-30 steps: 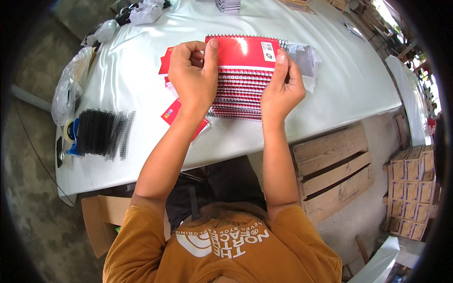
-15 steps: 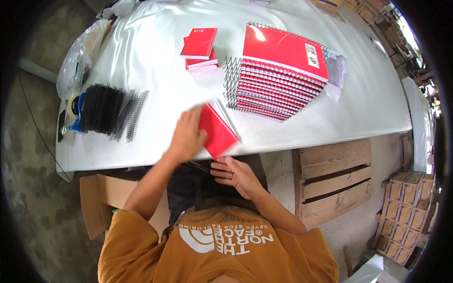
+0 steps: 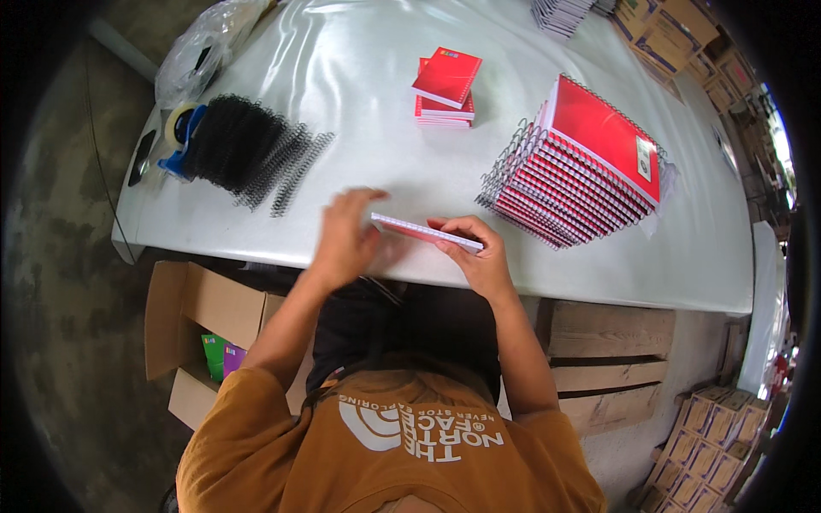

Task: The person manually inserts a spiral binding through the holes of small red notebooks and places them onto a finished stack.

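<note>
Between black coils [image 3: 235,150] and stacked notebooks [image 3: 599,141], the right hand [image 3: 486,259] grips a pad [image 3: 419,231], the left hand [image 3: 344,239] open.

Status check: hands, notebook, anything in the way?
Right hand gripping red notebook. Left hand open, motion-blurred, near notebook's left end. Coil-bound stack close by, ahead right, not between hands.

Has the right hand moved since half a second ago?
Yes: the right hand moved forward, across the near edge of the white table.
</note>
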### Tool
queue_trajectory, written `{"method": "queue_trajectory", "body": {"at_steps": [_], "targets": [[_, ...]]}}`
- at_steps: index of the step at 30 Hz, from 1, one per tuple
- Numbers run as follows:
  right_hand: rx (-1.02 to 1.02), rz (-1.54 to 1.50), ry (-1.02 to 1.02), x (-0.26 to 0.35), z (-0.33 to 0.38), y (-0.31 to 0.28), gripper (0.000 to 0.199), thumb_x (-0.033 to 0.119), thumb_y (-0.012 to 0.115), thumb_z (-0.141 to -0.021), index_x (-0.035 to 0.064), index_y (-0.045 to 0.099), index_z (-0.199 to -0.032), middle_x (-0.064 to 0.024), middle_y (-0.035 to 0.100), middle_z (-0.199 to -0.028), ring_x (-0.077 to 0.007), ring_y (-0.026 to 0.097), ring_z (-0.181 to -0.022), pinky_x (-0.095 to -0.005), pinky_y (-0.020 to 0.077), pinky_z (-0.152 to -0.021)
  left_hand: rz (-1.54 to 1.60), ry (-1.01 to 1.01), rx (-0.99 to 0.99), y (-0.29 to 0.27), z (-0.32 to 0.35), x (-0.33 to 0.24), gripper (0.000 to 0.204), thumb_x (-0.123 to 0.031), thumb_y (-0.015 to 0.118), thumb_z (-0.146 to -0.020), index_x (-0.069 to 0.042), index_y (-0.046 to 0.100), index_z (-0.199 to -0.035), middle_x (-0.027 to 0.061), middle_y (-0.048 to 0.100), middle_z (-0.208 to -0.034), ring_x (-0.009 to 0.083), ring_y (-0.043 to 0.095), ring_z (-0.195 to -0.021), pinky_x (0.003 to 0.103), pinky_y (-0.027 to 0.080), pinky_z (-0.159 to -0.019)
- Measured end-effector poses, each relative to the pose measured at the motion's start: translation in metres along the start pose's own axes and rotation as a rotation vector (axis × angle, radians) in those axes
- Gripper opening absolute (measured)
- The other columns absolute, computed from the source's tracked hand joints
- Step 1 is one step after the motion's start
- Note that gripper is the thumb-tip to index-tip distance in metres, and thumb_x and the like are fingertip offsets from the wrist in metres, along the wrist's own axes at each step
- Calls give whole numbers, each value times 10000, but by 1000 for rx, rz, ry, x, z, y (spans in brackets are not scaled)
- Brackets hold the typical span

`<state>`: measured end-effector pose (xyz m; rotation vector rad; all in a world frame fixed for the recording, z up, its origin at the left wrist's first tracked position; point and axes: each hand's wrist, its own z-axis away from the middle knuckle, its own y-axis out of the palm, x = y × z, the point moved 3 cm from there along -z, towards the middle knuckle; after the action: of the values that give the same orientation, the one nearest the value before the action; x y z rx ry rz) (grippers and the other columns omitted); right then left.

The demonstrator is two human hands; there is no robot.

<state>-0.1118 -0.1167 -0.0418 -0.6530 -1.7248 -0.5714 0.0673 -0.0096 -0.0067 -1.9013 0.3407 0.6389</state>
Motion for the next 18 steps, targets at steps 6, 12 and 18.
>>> {"method": "queue_trajectory", "body": {"at_steps": [6, 12, 18], "targets": [[28, -28, -29, 14, -7, 8, 325, 5, 645, -812, 34, 584, -1130, -91, 662, -1032, -131, 607, -860, -261, 477, -800, -767, -520, -196, -63, 11, 99, 268, -291, 618, -823, -111, 593, -1019, 78, 577, -1002, 278, 532, -996, 422, 385, -834], [99, 166, -258, 13, -10, 3, 234, 2, 601, -842, 18, 630, -1074, -92, 652, -1062, -172, 606, -931, -281, 466, -855, -730, -319, -474, -102, -4, 96, 202, -286, 574, -868, -107, 614, -952, 59, 598, -963, 261, 545, -964, 414, 378, -823], [22, 58, -83, 8, -4, -5, 259, 10, 589, -855, 19, 619, -1112, -105, 651, -1053, -139, 591, -972, -259, 448, -862, 960, -512, -252, -85, -13, 77, 212, -159, 522, -931, -72, 520, -1124, 12, 550, -730, 90, 486, -613, 227, 404, -589]]}}
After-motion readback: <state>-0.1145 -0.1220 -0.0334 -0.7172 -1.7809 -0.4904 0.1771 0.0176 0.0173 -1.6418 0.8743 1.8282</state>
